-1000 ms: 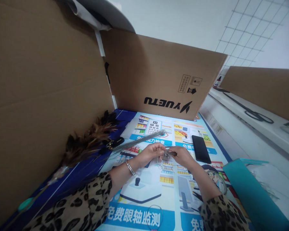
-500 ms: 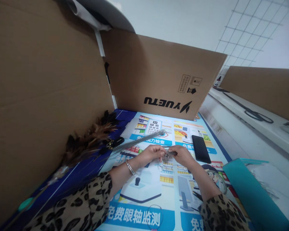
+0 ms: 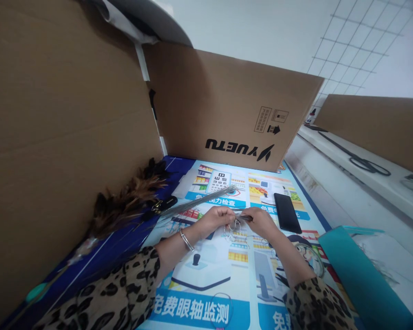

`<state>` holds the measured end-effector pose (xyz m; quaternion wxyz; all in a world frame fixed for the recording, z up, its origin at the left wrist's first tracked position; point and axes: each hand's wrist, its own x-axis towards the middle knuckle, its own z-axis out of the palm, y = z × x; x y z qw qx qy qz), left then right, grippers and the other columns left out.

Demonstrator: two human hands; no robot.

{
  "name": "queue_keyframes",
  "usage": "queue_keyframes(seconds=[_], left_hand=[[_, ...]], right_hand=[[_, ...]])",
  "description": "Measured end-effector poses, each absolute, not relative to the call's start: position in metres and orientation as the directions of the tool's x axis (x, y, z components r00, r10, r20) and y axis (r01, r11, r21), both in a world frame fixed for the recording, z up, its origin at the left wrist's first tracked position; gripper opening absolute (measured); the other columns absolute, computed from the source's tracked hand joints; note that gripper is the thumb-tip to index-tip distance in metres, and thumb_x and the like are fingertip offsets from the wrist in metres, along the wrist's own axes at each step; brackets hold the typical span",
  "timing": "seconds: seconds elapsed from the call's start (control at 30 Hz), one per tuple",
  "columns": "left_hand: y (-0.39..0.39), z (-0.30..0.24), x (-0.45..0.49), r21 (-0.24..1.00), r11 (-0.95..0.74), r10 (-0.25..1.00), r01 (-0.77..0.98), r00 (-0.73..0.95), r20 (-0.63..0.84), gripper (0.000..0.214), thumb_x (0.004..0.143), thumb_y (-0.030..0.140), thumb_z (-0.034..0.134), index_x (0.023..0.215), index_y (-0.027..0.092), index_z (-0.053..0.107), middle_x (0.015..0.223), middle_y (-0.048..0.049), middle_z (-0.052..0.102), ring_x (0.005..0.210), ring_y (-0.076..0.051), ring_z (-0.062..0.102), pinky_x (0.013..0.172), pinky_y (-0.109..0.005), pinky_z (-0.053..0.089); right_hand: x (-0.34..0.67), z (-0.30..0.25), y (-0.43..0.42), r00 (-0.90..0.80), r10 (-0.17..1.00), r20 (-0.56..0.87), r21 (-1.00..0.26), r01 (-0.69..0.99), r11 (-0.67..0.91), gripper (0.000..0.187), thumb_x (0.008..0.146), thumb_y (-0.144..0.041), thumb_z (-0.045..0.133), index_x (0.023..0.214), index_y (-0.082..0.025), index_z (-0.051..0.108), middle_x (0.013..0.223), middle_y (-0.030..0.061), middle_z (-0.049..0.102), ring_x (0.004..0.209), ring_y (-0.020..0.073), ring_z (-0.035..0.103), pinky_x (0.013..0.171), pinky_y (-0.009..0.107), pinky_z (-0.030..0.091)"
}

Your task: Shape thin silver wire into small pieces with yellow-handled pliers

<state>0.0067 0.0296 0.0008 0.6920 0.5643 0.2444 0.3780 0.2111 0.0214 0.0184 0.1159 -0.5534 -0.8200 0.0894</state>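
Above the printed table cover, my left hand (image 3: 218, 219) pinches a thin wire (image 3: 234, 225) bent into small loops that hang below the fingertips. My right hand (image 3: 261, 222) is closed around a dark, narrow metal tool, which looks like pliers (image 3: 245, 217); its tip points left and meets the wire by my left fingertips. Its handles are hidden in the palm. Just beyond my hands lies a bundle of straight thin wires (image 3: 203, 200). More thin bent wire, hard to make out, is on the cover below my hands, and a wire ring (image 3: 222, 309) lies nearer me.
A black phone (image 3: 287, 212) lies right of my right hand. The teal box (image 3: 361, 270) at the right holds paper and wire bits. Brown feathers (image 3: 127, 195) and a black key fob (image 3: 167, 202) are at the left. Cardboard panels (image 3: 234, 105) stand behind and left.
The tool tip in my right hand has tilted slightly, and the wire loops below my left fingers have shifted a little. Both arms stay in nearly the same place.
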Motion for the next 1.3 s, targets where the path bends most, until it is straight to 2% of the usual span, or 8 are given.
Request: queue_keyframes(seconds=[0.4, 0.6, 1.0, 1.3], left_hand=[[0.034, -0.005, 0.011, 0.987, -0.067, 0.872, -0.148, 0.472, 0.130, 0.023, 0.073, 0.033, 0.060, 0.073, 0.011, 0.057, 0.059, 0.0002, 0.055, 0.053, -0.009, 0.048, 0.053, -0.021, 0.038], [0.035, -0.006, 0.011, 0.992, -0.081, 0.887, -0.098, 0.447, 0.117, 0.022, 0.073, 0.033, 0.060, 0.074, 0.011, 0.057, 0.060, 0.0010, 0.053, 0.055, -0.009, 0.048, 0.054, -0.021, 0.037], [0.032, -0.002, 0.010, 0.965, -0.046, 0.860, -0.260, 0.481, 0.171, 0.023, 0.079, 0.033, 0.055, 0.086, 0.011, 0.056, 0.064, -0.0001, 0.054, 0.058, -0.009, 0.049, 0.059, -0.023, 0.037], [0.032, -0.001, 0.009, 0.957, -0.062, 0.845, -0.285, 0.494, 0.202, 0.021, 0.080, 0.034, 0.053, 0.080, 0.014, 0.049, 0.061, 0.0012, 0.053, 0.057, -0.009, 0.048, 0.058, -0.023, 0.036]], right_hand=[[0.203, 0.018, 0.019, -0.241, 0.956, 0.165, -0.099, 0.961, 0.259, 0.019, 0.079, -0.027, 0.045, 0.086, -0.023, 0.063, 0.084, 0.0031, 0.062, 0.083, 0.0154, 0.052, 0.070, 0.022, 0.032], [0.199, 0.018, 0.017, -0.171, 0.970, 0.172, -0.064, 0.981, 0.185, 0.023, 0.083, -0.030, 0.041, 0.088, -0.025, 0.063, 0.086, 0.0030, 0.063, 0.086, 0.0163, 0.052, 0.069, 0.023, 0.032], [0.203, 0.018, 0.019, -0.122, 0.978, 0.171, -0.087, 0.986, 0.139, 0.021, 0.082, -0.031, 0.043, 0.089, -0.027, 0.061, 0.087, 0.0008, 0.064, 0.085, 0.0156, 0.053, 0.064, 0.023, 0.031], [0.201, 0.019, 0.018, -0.155, 0.967, 0.202, -0.060, 0.984, 0.171, 0.022, 0.084, -0.031, 0.042, 0.084, -0.025, 0.063, 0.084, 0.0018, 0.064, 0.085, 0.0160, 0.053, 0.067, 0.023, 0.032]])
